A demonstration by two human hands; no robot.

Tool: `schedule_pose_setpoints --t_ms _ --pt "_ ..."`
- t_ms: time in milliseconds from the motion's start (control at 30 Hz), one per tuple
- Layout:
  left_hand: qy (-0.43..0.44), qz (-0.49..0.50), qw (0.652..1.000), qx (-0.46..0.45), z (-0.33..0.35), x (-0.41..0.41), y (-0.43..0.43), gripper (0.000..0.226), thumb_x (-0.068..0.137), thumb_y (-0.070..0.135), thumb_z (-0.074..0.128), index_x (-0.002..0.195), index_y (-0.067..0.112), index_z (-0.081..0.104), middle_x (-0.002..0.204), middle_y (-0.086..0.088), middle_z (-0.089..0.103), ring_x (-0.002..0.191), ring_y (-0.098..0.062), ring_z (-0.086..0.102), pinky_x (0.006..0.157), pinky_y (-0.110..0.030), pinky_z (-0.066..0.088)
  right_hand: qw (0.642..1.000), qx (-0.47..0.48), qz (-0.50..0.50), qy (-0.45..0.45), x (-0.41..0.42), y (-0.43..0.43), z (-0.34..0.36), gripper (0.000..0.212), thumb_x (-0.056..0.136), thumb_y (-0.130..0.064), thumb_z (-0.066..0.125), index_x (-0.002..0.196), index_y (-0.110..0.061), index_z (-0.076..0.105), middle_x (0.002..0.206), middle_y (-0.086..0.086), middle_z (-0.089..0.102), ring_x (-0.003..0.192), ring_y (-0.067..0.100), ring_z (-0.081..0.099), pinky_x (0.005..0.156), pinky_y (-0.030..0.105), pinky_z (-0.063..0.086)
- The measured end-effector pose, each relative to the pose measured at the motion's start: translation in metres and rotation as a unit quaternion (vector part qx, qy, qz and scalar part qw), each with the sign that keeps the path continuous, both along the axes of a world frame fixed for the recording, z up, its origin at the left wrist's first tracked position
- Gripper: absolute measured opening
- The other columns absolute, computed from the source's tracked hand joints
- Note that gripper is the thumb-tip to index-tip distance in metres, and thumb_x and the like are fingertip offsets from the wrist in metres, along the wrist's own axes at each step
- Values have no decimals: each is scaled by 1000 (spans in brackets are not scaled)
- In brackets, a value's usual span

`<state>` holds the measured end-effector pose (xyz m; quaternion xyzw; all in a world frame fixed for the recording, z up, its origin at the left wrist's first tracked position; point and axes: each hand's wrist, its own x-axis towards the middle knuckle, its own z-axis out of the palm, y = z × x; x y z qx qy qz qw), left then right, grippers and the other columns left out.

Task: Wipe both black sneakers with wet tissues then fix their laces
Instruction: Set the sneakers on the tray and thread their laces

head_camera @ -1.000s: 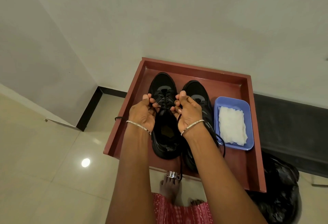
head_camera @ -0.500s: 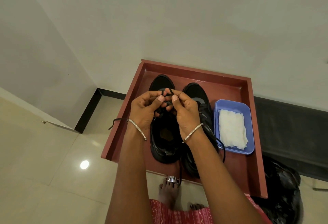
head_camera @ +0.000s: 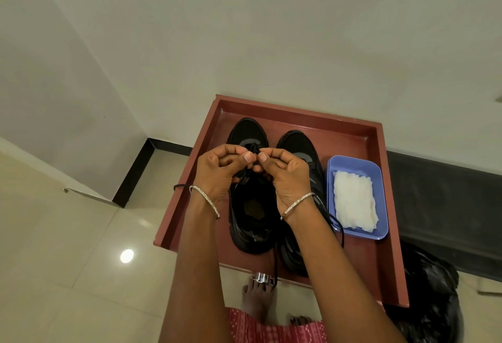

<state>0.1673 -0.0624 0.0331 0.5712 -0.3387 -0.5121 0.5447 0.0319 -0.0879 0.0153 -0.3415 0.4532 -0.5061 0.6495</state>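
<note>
Laces pinched over the left black sneaker in a red tray

The laces (head_camera: 248,172) of the left sneaker (head_camera: 251,206) are pinched by the curled fingers (head_camera: 248,156) of the left hand (head_camera: 217,171) and right hand (head_camera: 285,177), thumbs almost touching. The right sneaker (head_camera: 301,152) is set just beside it; a blue tub (head_camera: 380,201) of white tissues (head_camera: 353,201) is placed at the right of the tray (head_camera: 298,110).

Both forearms extended forward, left hand (head_camera: 217,168) and right hand (head_camera: 288,174) raised close together, fingers curled, thumbs nearly touching, pinching
</note>
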Motion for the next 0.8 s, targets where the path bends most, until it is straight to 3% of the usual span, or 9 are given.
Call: schedule_pose_setpoints --t_ms 200,367,467,533,633,800 --pt "-10 -13 999 33 -1 0 -2 40 78 20 79 115 13 65 76 0 76 70 -8 70 48 -18 45 998 -23 58 16 -7 -3 -1 10 91 1 65 97 -2 73 78 10 74 67 14 67 70 23 58" --pt "-16 -29 999 20 -3 0 -3 17 78 14 79 93 10 71 74 -6 73 64 -9 68 50 -19 45 991 -38 123 30 -18 -6 3 16 93 -14 65 97 -1 73 79 12 71 71 15 66 73 23 56" --pt "-43 -33 998 -17 -3 0 -3 12 78 10 79 83 11 69 74 -6 72 63 -10 68 52 -14 46 991 -55 108 64 -14 -6 3 19 93 -17 68 90 0 73 78 9 71 67 14 65 69 23 54" --pt "-97 -32 994 -36 -4 -1 -3 12 76 12 81 79 13 70 72 -3 71 64 -12 68 56 -16 49 990 -60 74 100 -9 -6 0 22 95 -17 67 89 4 71 73 10 68 60 13 59 65 24 51" --pt "-145 -38 987 -59 -6 1 -5 13 74 11 83 77 17 71 86 -9 72 75 -20 72 72 -29 58 990 -50 41 126 -1 -6 -4 29 99 -19 62 91 9 66 64 6 60 50 9 48 56 20 46" --pt "-225 -70 967 -96 -6 -1 -5 12 75 3 81 81 7 71 93 2 74 90 -12 72 87 -34 58 995 33 -9 90 4 -13 -5 29 100 -19 61 92 9 64 75 15 58 41 4 45 47 16 44"
